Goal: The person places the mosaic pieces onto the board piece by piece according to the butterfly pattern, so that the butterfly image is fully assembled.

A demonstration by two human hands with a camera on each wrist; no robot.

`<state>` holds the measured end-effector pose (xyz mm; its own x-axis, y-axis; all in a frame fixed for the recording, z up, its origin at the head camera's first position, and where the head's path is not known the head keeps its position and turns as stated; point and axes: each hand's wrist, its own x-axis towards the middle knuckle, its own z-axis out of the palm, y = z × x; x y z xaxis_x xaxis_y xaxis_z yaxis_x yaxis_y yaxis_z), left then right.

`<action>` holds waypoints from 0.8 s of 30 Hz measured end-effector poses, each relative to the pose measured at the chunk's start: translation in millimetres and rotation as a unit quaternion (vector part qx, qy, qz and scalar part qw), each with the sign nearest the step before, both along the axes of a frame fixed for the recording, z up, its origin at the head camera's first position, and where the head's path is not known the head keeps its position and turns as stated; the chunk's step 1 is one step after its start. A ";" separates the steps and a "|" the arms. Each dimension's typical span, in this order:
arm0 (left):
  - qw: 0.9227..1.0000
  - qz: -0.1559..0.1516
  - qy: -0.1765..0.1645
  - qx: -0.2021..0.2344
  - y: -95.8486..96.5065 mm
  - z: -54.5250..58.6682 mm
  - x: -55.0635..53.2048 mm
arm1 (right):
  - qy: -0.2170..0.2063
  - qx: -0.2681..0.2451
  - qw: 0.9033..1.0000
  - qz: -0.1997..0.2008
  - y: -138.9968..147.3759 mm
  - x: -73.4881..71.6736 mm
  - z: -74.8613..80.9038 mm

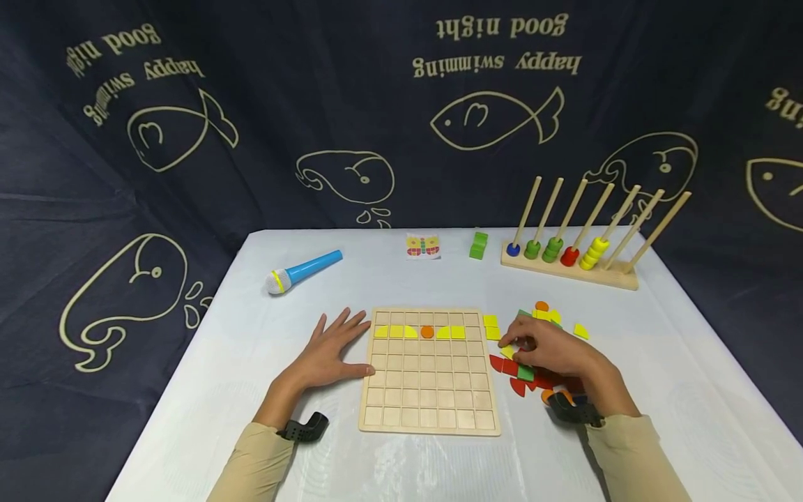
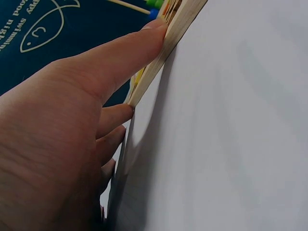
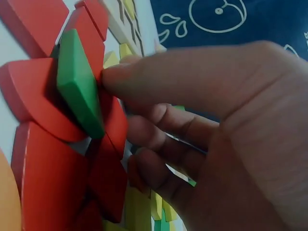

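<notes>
A wooden grid board (image 1: pixel 429 399) lies on the table, its second row holding yellow squares, yellow quarter-round tiles and an orange disc (image 1: pixel 427 332). Spread along the board's left side is my left hand (image 1: pixel 329 352), its thumb resting on the edge and its fingers straight. To the right of the board, my right hand (image 1: pixel 552 345) reaches over a loose pile of tiles. Its thumb and forefinger pinch a small yellow tile (image 1: pixel 507 352), partly hidden by the fingers. Beside the thumb, a green tile (image 3: pixel 79 84) leans on red tiles (image 3: pixel 50 173).
Two yellow squares (image 1: pixel 492 328) lie by the board's right edge. Farther back are a blue toy microphone (image 1: pixel 314 266), a butterfly picture card (image 1: pixel 423 246), green blocks (image 1: pixel 479 245) and a peg rack (image 1: pixel 574 273) with coloured beads. A dark printed cloth (image 1: pixel 276 104) hangs behind the table.
</notes>
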<state>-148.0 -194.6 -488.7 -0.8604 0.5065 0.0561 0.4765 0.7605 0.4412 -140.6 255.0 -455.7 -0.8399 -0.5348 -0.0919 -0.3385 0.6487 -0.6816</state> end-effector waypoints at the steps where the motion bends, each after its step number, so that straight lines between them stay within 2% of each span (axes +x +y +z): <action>1: 1.000 0.001 -0.001 0.000 0.1 0.1 -0.1 | 0.006 0.003 1.000 0.001 0.0 0.1 0.3; 7: 1.000 0.000 -0.003 -0.009 -0.2 0.8 -1.2 | 0.037 0.028 0.999 -0.017 -5.4 2.7 0.7; 16: 1.000 0.003 -0.006 -0.007 0.4 3.4 0.3 | 0.071 0.060 0.992 -0.080 -21.5 4.5 -0.8; 21: 1.000 0.001 -0.003 -0.005 1.3 3.0 0.3 | 0.086 0.093 0.988 -0.085 -26.5 3.6 -0.6; 24: 1.000 0.001 -0.005 -0.005 1.7 3.2 0.5 | 0.084 0.087 0.989 -0.089 -25.4 3.0 0.1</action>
<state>-147.4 -192.9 -485.5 -0.8617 0.5056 0.0424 0.4708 0.7656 0.4384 -137.5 229.7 -455.7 -0.9303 -0.3663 -0.0211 -0.3077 0.8102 -0.4990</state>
